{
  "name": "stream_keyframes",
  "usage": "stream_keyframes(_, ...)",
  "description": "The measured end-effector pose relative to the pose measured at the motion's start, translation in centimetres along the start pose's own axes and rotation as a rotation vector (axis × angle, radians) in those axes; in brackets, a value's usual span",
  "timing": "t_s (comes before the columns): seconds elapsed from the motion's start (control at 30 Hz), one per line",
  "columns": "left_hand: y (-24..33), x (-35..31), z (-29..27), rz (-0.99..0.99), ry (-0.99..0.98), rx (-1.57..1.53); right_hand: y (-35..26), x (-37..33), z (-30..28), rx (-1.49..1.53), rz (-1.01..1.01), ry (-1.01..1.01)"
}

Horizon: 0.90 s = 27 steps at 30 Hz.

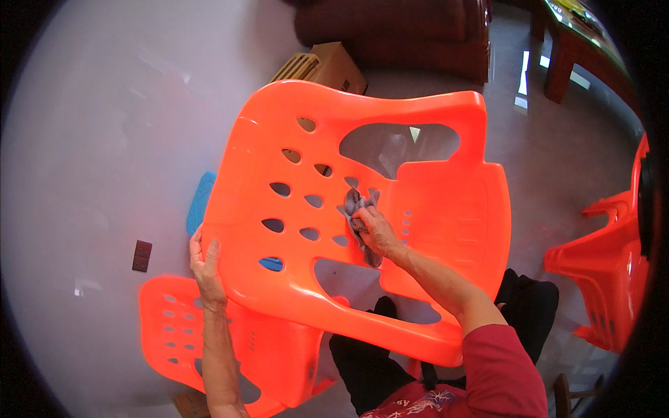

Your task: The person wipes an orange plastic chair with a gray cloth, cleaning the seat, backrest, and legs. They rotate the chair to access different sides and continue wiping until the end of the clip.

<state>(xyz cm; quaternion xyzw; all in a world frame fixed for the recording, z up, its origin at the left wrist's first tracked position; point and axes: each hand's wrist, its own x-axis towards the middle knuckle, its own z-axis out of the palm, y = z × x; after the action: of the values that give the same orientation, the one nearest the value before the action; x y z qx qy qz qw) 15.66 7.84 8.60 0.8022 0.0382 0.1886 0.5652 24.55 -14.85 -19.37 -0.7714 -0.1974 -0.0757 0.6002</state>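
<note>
Gripping the near rim of the orange plastic chair (pixel 418 209) with my left hand (pixel 206 268), I hold it tilted across my lap, its pierced back to the left and seat to the right. At the fold between them my right hand (pixel 375 232) clenches a grey cloth (pixel 354 203), pressed against the plastic. Another orange chair (pixel 606 279) stands at the far right
</note>
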Motion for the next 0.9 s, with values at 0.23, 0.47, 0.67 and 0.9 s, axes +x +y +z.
stream_keyframes(0.23, 0.0, -0.3, -0.3, -0.001, 0.018, 0.023, -4.4, 2.3, -1.2, 0.168, 0.006, 0.134)
stream_keyframes(0.47, -0.1, -0.1, 0.0, -0.006, 0.009, 0.006, -8.5, 6.5, 1.3, 0.048, -0.213, 0.096)
stream_keyframes(0.67, -0.2, -0.2, 0.1, 0.006, 0.016, 0.02, -7.1, 5.7, 2.1, -0.253, -0.248, 0.13)
stream_keyframes(0.9, -0.1, 0.0, -0.4, -0.004, -0.007, 0.022, -8.5, 6.9, -0.3, -0.466, -0.215, -0.155)
